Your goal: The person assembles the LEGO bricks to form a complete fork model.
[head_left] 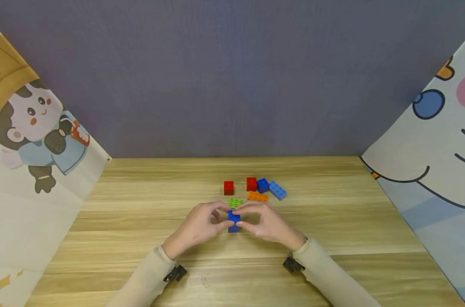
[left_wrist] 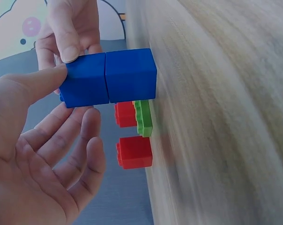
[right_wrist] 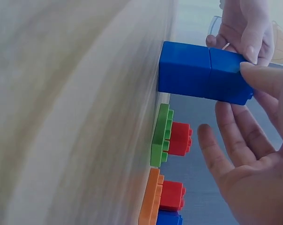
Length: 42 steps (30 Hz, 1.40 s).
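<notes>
Two blue building blocks stand stacked on the wooden table. In the left wrist view, the upper blue block (left_wrist: 87, 82) meets the lower blue block (left_wrist: 132, 75) along a thin seam. My left hand (head_left: 201, 224) pinches the upper block by thumb and forefinger from the left. From the right, my right hand (head_left: 268, 224) pinches the same block, its thumb close to the left thumb. The other fingers of both hands are off the blocks. Just behind the stack lies a flat light-green block (head_left: 235, 203), partly hidden by the fingers in the head view.
Beyond the green block are a red block (head_left: 228, 188), a second red block (head_left: 251, 184), an orange flat block (head_left: 257, 196), a dark-blue block (head_left: 263, 185) and a lighter blue flat block (head_left: 277, 190). A grey wall (head_left: 232, 85) rises behind the table (head_left: 140, 183).
</notes>
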Tool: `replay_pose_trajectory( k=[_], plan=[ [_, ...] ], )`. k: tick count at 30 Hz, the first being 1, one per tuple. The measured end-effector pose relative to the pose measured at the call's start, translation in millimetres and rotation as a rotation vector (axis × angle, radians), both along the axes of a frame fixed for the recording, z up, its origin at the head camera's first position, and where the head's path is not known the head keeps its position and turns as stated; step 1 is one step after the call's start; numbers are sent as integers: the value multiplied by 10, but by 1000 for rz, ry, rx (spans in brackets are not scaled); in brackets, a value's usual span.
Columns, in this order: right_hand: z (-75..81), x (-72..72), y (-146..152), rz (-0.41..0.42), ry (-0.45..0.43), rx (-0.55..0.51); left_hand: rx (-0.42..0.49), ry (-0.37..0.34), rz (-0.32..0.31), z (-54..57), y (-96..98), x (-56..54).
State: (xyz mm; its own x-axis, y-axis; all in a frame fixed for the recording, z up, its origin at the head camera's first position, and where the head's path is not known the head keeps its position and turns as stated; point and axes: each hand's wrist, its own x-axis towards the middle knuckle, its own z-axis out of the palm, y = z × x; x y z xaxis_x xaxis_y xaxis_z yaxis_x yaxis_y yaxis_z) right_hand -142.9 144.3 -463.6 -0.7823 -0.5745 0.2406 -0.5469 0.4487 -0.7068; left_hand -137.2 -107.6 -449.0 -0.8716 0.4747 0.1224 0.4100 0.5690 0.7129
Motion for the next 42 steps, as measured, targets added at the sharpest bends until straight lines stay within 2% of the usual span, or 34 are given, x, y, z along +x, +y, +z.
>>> replay_pose_trajectory(
  k=[6, 10, 13, 20, 26, 30, 42],
  plan=[
    [16, 17, 13, 4, -55, -35, 15, 7, 1, 2, 12, -3],
    [24, 10, 25, 6, -115, -69, 22, -7, 7, 2, 17, -7],
    [25, -6, 51, -6, -129, -76, 21, -20, 12, -2, 19, -9],
    [-10, -103, 150, -35, -49, -71, 17, -28, 17, -7, 26, -24],
    [-28, -211, 262, -157, -36, -72, 4, -27, 22, -18, 24, -24],
    [-38, -275, 341, -227, -53, -31, -2, -30, 28, -14, 25, -15],
    [-52, -393, 474, -315, -17, 109, 4, -16, 28, -15, 9, -21]
  ],
)
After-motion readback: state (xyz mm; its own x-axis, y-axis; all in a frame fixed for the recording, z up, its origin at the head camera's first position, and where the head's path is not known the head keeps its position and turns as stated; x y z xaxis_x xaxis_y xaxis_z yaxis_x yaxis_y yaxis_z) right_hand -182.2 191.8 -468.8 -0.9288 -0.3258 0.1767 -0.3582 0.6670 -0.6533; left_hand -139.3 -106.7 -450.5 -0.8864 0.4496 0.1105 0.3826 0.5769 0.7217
